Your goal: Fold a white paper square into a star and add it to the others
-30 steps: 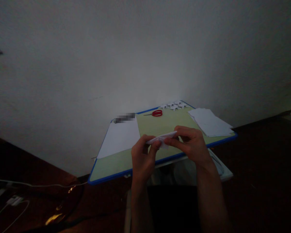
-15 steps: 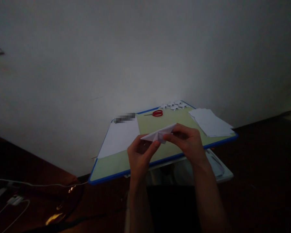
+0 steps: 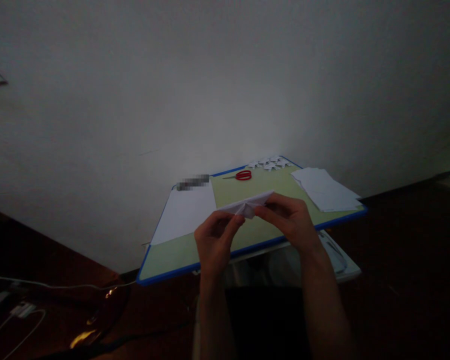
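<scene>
A small folded piece of white paper point(image 3: 249, 205) is held above the near part of a green table with a blue rim point(image 3: 180, 270). My left hand point(image 3: 214, 240) pinches the paper's left end between thumb and fingers. My right hand point(image 3: 289, 220) pinches its right side, fingers curled. Both hands hover over the tabletop, close together. The scene is dim.
A white sheet point(image 3: 185, 212) lies on the table's left part. Red-handled scissors point(image 3: 242, 175) and several small folded paper shapes point(image 3: 269, 162) sit at the far edge. A stack of white papers point(image 3: 325, 189) lies at the right. White cables point(image 3: 26, 305) trail at lower left.
Both hands lifted the folded paper slightly and opened it out flatter; my left hand shifted a little to the left. Everything on the table stayed put.
</scene>
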Available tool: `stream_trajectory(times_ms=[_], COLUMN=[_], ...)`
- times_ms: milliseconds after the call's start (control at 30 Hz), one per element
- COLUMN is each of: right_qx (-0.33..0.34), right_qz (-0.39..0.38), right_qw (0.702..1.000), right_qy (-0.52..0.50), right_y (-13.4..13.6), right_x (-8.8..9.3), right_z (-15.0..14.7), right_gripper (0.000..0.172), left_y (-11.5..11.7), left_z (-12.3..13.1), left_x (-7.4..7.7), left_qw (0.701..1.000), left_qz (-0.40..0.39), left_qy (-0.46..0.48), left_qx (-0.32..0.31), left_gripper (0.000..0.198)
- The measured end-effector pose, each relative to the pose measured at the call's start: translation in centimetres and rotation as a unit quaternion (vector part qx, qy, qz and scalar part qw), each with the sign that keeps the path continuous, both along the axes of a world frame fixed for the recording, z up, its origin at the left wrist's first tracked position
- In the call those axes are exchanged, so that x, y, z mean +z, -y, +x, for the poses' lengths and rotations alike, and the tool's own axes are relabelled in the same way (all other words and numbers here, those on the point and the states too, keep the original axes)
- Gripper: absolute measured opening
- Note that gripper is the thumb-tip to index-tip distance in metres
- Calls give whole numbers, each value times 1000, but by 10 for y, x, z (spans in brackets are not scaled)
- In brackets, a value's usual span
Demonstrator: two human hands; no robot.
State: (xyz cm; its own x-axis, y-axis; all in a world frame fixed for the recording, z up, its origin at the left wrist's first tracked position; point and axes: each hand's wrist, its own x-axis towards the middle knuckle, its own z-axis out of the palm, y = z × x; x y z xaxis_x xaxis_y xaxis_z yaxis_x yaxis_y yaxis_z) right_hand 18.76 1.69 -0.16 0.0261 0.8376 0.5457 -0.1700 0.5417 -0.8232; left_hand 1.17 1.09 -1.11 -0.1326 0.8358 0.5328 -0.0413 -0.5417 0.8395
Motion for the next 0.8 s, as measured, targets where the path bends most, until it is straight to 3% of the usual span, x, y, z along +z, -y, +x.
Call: stream_trajectory(times_ms=[100, 300, 500, 800], right_qx=[13, -31, -63, -10], right_qz=[-5, 23, 66, 93], right_qw=[1000, 999, 995, 993], right_qy=[-2, -3, 39, 68], right_y=[-1, -3, -1, 3], right_x=[-3, -5, -8, -5], right_z=[3, 6, 9, 7], right_gripper=[19, 21, 18, 16], left_y=[-1, 1, 3, 2], left_z=[-1, 2, 1, 3], left_x=[-1, 0, 3, -1], left_qw=[1000, 999, 1000, 994], left_qz=[-3, -7, 14, 53], left_qy=[11, 23, -22, 57], left_qx=[-5, -22, -8, -81], left_gripper=[21, 21, 21, 19])
